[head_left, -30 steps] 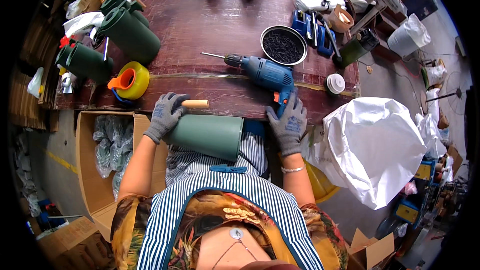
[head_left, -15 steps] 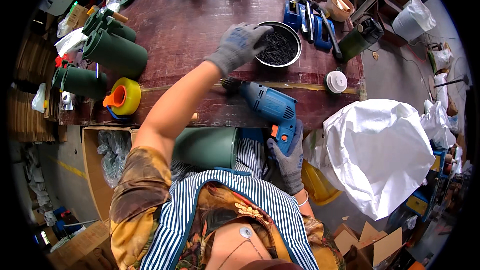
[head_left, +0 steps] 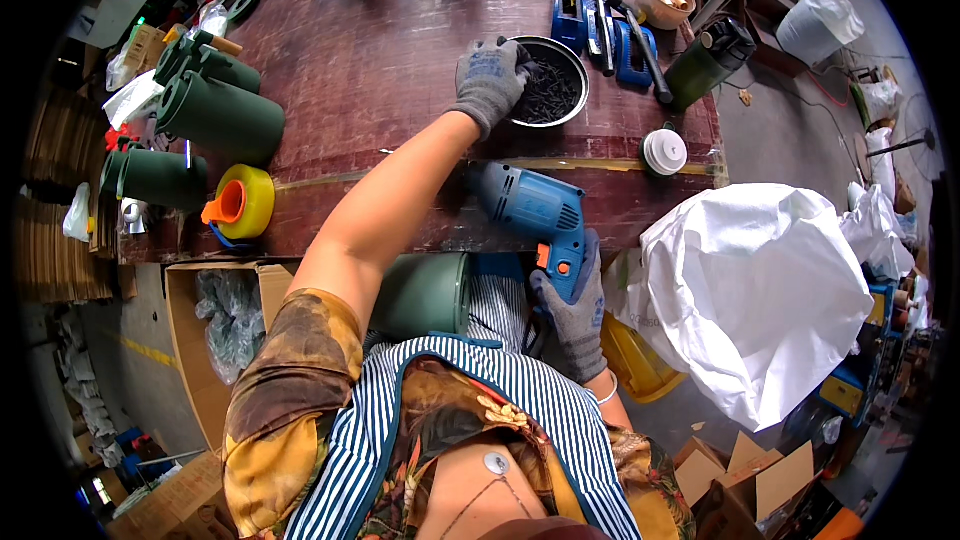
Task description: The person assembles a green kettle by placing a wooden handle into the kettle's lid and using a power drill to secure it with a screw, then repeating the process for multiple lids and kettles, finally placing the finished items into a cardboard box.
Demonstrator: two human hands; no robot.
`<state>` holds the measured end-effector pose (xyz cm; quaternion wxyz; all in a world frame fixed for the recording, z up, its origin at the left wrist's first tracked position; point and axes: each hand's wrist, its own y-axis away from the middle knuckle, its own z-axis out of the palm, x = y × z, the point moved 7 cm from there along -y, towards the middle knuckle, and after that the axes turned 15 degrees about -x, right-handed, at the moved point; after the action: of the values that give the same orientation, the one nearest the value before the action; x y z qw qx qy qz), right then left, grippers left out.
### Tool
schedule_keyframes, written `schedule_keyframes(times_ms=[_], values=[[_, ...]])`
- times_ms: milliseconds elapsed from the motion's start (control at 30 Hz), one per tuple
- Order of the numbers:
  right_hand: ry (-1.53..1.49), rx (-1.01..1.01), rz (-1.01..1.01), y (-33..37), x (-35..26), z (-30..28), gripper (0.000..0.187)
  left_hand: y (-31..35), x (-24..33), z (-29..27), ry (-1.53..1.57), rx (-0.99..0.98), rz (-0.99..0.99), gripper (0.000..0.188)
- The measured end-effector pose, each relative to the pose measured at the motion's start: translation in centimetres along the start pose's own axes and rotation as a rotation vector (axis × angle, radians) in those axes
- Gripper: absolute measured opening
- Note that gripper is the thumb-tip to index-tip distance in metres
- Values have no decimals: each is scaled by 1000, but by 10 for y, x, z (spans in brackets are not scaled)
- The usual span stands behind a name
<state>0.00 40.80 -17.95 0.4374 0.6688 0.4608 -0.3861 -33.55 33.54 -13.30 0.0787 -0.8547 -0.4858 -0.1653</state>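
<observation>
My left hand (head_left: 490, 80), in a grey glove, reaches across the dark red table (head_left: 380, 50) with its fingers in a round metal bowl (head_left: 553, 88) full of small black screws. What the fingers hold is hidden. My right hand (head_left: 575, 305), also gloved, grips the handle of a blue electric drill (head_left: 530, 205) lying at the table's near edge. A dark green cylinder (head_left: 425, 292) rests on my lap, partly hidden by my left arm.
Several green cylinders (head_left: 215, 115) lie at the table's left, beside a yellow tape roll (head_left: 240, 202). Blue tools (head_left: 600, 25), a dark green bottle (head_left: 705, 60) and a white lid (head_left: 664, 152) are on the right. A white sack (head_left: 760, 290) stands right; a cardboard box (head_left: 215, 310) stands left.
My left hand left the green cylinder on my lap and stretched forward to the screw bowl. My right hand stayed on the drill handle.
</observation>
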Motion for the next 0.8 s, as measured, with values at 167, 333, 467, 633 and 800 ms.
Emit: schedule_keyframes(times_ms=[167,333,467,633,800], values=[[-33,13,22,0,8,2,105,-1,-11,-17,266,-68,72,30],[-57,4,39,1,8,2,106,25,43,-8,-253,-159,296,35],[-16,20,25,2,10,3,105,39,60,1,-532,-123,306,29],[-24,38,25,2,8,1,102,37,49,-3,-146,-11,275,25],[-425,-4,61,0,6,3,89,62,-37,-44,1243,108,374,17]])
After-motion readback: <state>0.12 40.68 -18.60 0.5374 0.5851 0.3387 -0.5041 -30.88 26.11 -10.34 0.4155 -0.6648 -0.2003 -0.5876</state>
